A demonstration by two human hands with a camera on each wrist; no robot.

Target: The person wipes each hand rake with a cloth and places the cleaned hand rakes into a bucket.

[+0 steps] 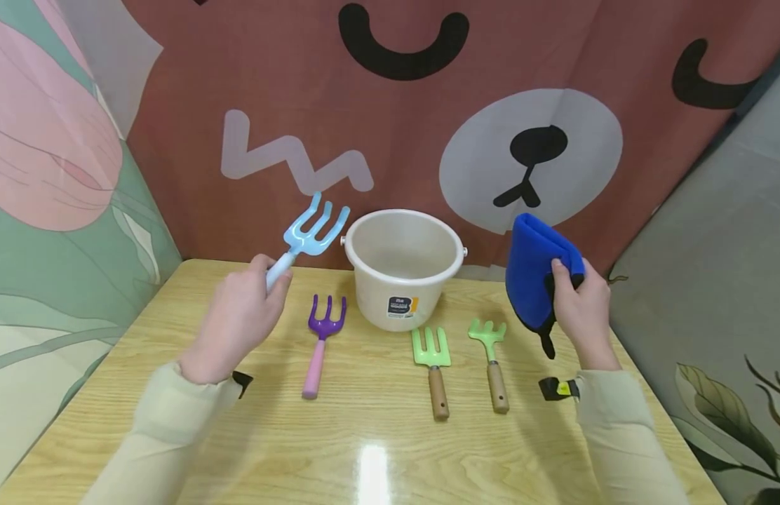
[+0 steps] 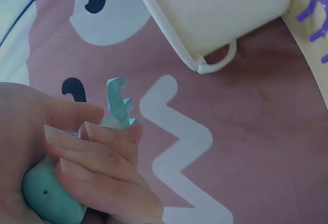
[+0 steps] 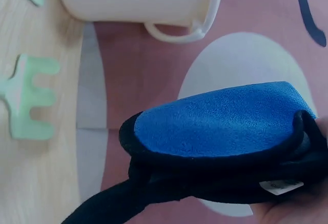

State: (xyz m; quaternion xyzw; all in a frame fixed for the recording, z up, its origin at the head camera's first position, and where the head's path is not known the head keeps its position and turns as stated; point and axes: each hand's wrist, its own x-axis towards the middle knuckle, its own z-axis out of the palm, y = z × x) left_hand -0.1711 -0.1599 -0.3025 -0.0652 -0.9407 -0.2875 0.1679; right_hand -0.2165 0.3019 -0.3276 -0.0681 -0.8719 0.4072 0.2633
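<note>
Brown bear-print backdrop (image 1: 264, 63) rises behind a wooden tabletop (image 1: 478, 463). Left of centre in the head view, a light-blue fork (image 1: 306, 243) is held up, the left grip (image 1: 235, 319) curled round its handle; it looks light, stiff and smooth, perhaps slippery, so the handle seems the surest hold. At centre right, the right grip (image 1: 582, 312) pinches a folded blue cloth (image 1: 534, 270) by its black-edged side; likely soft and floppy, it probably wants a pinch through every layer. Mid-frame stands a white bucket (image 1: 372, 294), with a purple fork (image 1: 317, 358) lying lower left.
</note>
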